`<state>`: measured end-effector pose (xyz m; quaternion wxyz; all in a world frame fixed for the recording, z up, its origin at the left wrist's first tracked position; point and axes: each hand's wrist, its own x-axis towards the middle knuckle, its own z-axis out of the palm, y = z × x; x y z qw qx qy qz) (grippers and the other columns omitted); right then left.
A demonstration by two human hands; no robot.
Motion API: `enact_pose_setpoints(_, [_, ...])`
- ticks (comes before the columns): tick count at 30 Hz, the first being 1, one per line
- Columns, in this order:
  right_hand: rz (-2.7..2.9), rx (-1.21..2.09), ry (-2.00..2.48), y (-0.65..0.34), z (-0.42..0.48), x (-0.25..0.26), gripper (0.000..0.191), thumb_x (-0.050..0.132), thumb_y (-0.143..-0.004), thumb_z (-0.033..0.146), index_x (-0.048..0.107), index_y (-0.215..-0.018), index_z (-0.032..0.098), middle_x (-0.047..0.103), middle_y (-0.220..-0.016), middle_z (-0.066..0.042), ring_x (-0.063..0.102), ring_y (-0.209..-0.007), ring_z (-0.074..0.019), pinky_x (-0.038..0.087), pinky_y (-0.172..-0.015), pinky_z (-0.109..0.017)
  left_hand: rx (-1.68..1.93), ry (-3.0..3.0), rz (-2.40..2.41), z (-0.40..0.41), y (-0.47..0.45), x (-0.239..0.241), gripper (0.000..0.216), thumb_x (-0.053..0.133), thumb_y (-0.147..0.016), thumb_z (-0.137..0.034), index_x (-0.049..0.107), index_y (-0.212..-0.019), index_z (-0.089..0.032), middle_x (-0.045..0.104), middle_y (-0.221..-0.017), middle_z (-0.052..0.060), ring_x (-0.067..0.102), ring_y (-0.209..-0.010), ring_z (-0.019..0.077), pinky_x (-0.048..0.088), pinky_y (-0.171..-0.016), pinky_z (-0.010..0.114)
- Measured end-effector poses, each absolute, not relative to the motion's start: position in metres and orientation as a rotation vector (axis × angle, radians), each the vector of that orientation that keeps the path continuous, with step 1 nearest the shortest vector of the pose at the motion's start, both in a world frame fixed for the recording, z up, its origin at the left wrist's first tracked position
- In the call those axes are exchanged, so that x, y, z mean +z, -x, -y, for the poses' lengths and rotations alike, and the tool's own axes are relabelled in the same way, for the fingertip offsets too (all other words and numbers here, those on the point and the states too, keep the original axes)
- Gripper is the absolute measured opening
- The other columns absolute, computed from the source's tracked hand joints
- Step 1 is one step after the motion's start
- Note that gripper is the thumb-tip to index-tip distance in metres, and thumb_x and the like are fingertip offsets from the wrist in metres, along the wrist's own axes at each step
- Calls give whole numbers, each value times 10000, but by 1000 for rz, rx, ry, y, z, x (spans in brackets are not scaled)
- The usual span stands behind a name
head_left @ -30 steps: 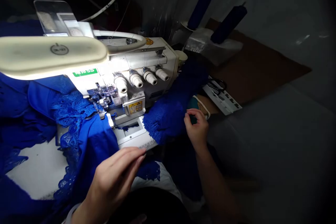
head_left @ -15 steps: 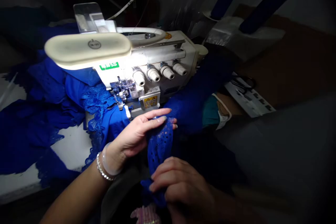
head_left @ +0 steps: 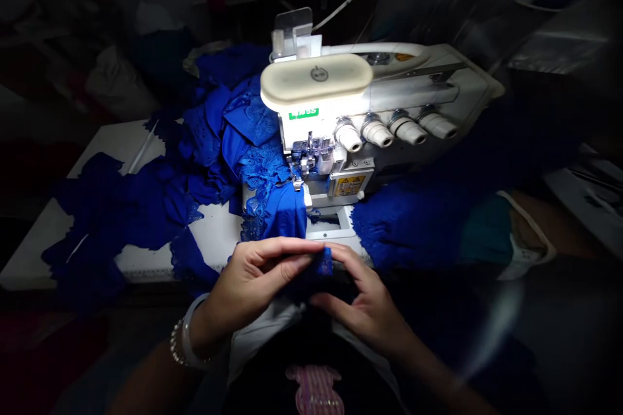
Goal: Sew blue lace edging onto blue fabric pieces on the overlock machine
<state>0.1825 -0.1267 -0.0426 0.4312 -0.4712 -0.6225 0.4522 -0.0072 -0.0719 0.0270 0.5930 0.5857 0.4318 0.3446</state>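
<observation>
Just in front of the overlock sewing machine [head_left: 318, 81], both my hands meet at a small piece of blue lace [head_left: 325, 262]. My left hand [head_left: 267, 272] pinches the lace between thumb and fingers, a clear band and a beaded bracelet on its wrist. From the other side my right hand [head_left: 365, 295] has its fingertips on the lace edge, its thumb lower down and curved inward. Most of the piece is in shadow between the palms. Blue fabric with lace trim [head_left: 285, 211] lies by the presser foot [head_left: 296, 183], left of the needle area.
Heaped blue lace-edged fabric [head_left: 209, 136] covers much of the white table [head_left: 214, 233] at left. More blue cloth [head_left: 403, 220] lies to the right, beside a teal item [head_left: 487, 233]. Tension dials [head_left: 379, 130] line the machine's front. A pink ribbed object [head_left: 318, 389] is below my hands.
My view has swung left, so the machine sits further right. My right hand has come up from the lace's lower end to beside my left hand, and less lace shows.
</observation>
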Motion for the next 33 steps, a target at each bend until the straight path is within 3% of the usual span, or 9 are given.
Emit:
enact_pose_setpoints(2, [1577,1352,1038,-170,121,-33,191,611,-899,338,677,-962,170,695,-900,-48,639,-830,-190,514,-768,-291,911,-1322,-1042,69,8,22,182,681,-862,-273,760,-1010,-204,767,-984,55,726,-940,204,589,-871,281])
enact_pose_setpoints(4, [1582,1587,962,-159,119,-32,259,535,-943,340,681,-839,154,670,-759,-26,613,-699,-156,508,-678,-265,1039,-1256,-1085,64,10,18,205,700,-846,-282,740,-1021,-183,767,-974,63,733,-915,208,605,-846,295])
enact_pose_setpoints(9, [1259,1568,1043,-145,110,-43,249,649,-875,351,647,-1059,183,709,-978,-57,657,-923,-203,529,-838,-317,1075,-1283,-1068,51,10,12,335,715,-826,-235,639,-1144,-163,760,-936,60,738,-870,175,617,-797,259])
enact_pose_setpoints(13, [1095,1632,1028,-144,93,-41,218,673,-852,390,684,-852,172,696,-786,-30,648,-718,-163,537,-664,-258,1176,-1281,-1089,41,2,13,337,742,-795,-234,638,-1107,-158,752,-912,40,736,-850,159,615,-800,244])
enact_pose_setpoints(17, [1140,1478,1064,-149,91,-35,166,693,-846,345,716,-814,184,693,-757,-17,631,-691,-146,527,-655,-234,1169,-1316,-1079,43,-1,15,190,723,-821,-252,686,-980,-155,763,-925,42,737,-903,184,607,-869,274])
enact_pose_setpoints(22, [1294,1550,1025,-155,105,-39,165,630,-894,326,717,-842,196,692,-759,-29,638,-687,-162,528,-633,-249,1056,-1348,-1111,65,8,9,153,674,-869,-245,714,-1005,-190,767,-935,30,739,-900,177,608,-851,250])
enact_pose_setpoints(27, [1347,952,1200,-159,85,-46,148,730,-794,328,716,-722,199,639,-974,-80,620,-928,-222,518,-847,-335,1251,-1574,-1168,46,-1,12,129,729,-819,-238,719,-939,-194,756,-880,8,728,-807,142,601,-790,226])
enact_pose_setpoints(29, [1300,985,1169,-160,75,-48,185,744,-777,368,711,-716,196,640,-1001,-89,623,-942,-226,529,-845,-343,1335,-1745,-1197,27,-6,12,75,711,-833,-224,711,-896,-184,744,-879,5,710,-804,126,580,-797,220])
enact_pose_setpoints(33, [1247,1473,1164,-160,72,-45,263,705,-813,451,691,-773,192,564,-560,8,569,-543,-157,519,-532,-282,1343,-1875,-1293,1,-5,4,69,693,-844,-232,672,-876,-174,721,-834,-9,686,-767,113,551,-751,212])
